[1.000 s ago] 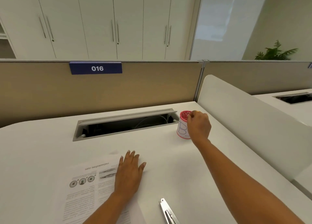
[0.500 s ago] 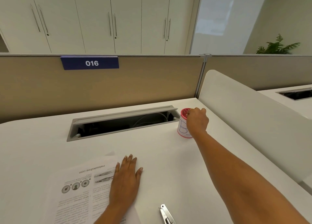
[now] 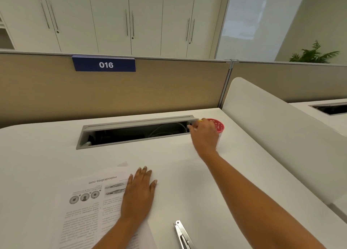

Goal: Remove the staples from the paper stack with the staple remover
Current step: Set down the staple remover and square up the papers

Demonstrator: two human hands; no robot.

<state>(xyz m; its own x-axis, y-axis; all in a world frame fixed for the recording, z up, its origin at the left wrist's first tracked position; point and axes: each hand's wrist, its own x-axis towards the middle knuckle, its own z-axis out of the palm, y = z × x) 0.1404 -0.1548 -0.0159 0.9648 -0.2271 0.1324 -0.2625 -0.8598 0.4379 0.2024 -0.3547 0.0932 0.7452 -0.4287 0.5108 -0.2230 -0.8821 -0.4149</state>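
A printed paper stack (image 3: 88, 201) lies on the white desk (image 3: 187, 173) at the lower left. My left hand (image 3: 139, 194) rests flat on the stack's right edge with its fingers straight. The metal staple remover (image 3: 182, 233) lies by itself on the desk near the bottom edge, to the right of my left arm. My right hand (image 3: 204, 136) is stretched out to the far side of the desk, just left of a small white cup with a red top (image 3: 218, 125). Its fingers are loosely bent, blurred, and I see nothing in them.
An open grey cable trough (image 3: 135, 131) is sunk into the desk behind the papers. A tan partition with a blue "016" sign (image 3: 104, 64) closes off the back. A white divider panel (image 3: 272, 128) stands along the right side.
My right hand has left the top of the red-topped cup and shifted a little left, toward the trough's end. My left hand stays flat on the papers.
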